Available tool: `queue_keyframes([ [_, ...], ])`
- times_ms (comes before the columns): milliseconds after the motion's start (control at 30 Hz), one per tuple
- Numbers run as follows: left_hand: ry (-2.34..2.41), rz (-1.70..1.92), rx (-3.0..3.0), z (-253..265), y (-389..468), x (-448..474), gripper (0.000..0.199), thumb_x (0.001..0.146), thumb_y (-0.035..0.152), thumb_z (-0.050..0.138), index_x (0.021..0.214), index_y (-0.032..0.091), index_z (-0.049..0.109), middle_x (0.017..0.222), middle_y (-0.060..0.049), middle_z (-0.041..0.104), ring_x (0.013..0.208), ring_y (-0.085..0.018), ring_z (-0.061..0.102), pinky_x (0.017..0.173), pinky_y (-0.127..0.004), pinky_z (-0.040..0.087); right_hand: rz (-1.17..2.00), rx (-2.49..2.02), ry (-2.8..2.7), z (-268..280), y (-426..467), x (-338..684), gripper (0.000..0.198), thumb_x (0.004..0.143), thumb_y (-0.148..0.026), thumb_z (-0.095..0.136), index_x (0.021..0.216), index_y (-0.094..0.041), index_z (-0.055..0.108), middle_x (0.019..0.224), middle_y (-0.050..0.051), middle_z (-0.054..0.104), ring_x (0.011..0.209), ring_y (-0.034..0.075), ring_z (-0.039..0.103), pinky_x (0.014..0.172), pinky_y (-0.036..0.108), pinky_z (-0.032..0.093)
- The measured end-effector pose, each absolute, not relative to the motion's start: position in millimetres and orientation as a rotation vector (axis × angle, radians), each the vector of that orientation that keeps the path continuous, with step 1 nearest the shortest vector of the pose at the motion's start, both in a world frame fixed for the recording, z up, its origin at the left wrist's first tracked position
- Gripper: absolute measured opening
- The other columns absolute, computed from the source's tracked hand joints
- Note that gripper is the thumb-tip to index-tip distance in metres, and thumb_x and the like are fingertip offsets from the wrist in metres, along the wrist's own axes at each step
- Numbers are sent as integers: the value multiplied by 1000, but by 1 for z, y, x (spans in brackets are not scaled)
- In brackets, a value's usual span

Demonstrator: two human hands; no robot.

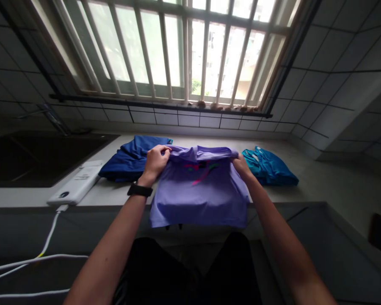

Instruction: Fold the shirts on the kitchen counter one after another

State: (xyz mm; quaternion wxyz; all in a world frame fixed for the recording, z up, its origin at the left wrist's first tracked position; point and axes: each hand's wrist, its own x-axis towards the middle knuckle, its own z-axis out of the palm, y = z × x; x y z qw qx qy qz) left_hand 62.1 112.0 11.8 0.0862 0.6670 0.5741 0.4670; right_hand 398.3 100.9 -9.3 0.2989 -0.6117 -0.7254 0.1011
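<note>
A purple T-shirt (200, 195) with a pink, black and green print hangs between my two hands, its lower part draping over the counter's front edge. My left hand (156, 162), below which a black band circles the wrist, pinches the shirt's upper left corner. At the upper right corner, my right hand (240, 164) grips the fabric, its fingers partly hidden by the cloth. Behind my left hand lies a folded dark blue garment (130, 159). A folded teal garment (271, 167) rests to the right of my right hand.
A white power bank (78, 182) with a cable plugged in sits by the counter's front edge at left. Beyond it is a dark sink (34, 156) with a faucet (55, 120). A barred window (178, 55) rises behind the pale counter (307, 178).
</note>
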Motion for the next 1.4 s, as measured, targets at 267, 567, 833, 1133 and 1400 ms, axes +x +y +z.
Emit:
queue_keyframes([
  [267,1960,1020,1961,-24,28,8,11,78,25,63,68,25,70,76,-3,73,80,-26,69,81,-33,54,661,-1257,-2180,-41,-9,446,36,74,-14,57,105,-23,71,140,11,69,134,34,61,112,50,48],
  [567,1012,703,2789,-59,2,43,35,97,33,63,130,30,70,140,-8,68,132,-26,61,111,-44,49,502,-1424,-2325,-39,-21,445,68,68,-1,52,127,-24,76,156,9,56,144,28,54,122,46,40],
  [833,1163,689,2665,-38,12,50,41,107,42,42,104,22,77,103,-6,78,97,-21,72,95,-34,54,125,-1837,-2163,5,-29,441,47,77,-2,47,97,-23,84,122,8,77,120,26,69,117,43,44],
  [1133,1778,224,2637,-50,53,78,59,101,54,50,152,25,55,165,-13,44,152,-33,41,121,-50,37,326,-2476,-1945,-22,48,355,67,108,-52,31,167,-21,30,172,23,23,154,46,31,117,66,32],
  [1400,1858,205,2649,-29,-14,120,59,99,60,51,127,13,72,130,-21,70,122,-37,65,100,-47,52,200,-2199,-2363,-27,127,366,59,110,-40,21,167,-29,30,175,6,23,160,32,24,124,61,28],
])
